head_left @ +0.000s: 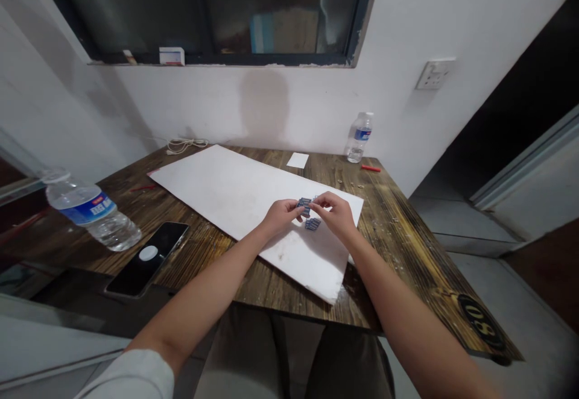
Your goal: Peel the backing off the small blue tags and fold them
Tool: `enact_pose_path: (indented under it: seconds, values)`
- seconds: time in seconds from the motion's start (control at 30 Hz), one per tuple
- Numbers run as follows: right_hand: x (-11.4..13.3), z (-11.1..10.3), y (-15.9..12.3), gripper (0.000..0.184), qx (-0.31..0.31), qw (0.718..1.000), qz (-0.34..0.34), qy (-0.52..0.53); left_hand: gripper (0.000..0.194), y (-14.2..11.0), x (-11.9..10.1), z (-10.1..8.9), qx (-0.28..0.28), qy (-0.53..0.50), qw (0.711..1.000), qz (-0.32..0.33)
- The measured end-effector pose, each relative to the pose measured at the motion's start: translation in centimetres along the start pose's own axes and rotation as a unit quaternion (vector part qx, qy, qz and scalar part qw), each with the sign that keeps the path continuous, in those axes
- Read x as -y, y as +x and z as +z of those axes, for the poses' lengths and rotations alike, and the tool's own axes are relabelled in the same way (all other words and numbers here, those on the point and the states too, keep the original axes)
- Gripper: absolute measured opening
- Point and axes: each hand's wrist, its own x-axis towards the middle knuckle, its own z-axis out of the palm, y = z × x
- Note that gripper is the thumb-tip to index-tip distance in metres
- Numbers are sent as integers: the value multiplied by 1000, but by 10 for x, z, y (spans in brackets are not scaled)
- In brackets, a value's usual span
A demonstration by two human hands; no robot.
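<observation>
Over the right part of a white board (217, 182), my hands meet at a small blue-grey slatted piece (304, 204); its exact kind is too small to make out. My left hand (281, 216) pinches it from the left side between thumb and fingers. From the right, my right hand (335, 211) has its thumb and fingertips closed at the piece's edge. Just below the fingers, a similar blue-grey slatted piece (312, 224) shows against the board; whether it rests there or hangs from the held one I cannot tell.
A large water bottle (90, 206) and a phone (147, 260) are on the left of the wooden table (407, 254). At the back are a white cable (185, 144), a white card (297, 160), a small bottle (360, 138) and a red stick-like item (371, 169).
</observation>
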Motion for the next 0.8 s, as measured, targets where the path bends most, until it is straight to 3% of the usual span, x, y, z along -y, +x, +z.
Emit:
enact_pose_path:
  seconds: [0.37, 0.67, 0.8]
  values:
    - [2, 0, 0, 27, 7, 999, 32, -8, 24, -2, -2, -1, -43, -2, 999, -23]
    - [2, -3, 0, 23, 17, 999, 8, -26, 29, 3, 1, -2, -81, -35, 995, -37]
    - [1, -6, 2, 25, 1, 998, 52, -26, 29, 4, 1, -4, -100, -37, 993, -52]
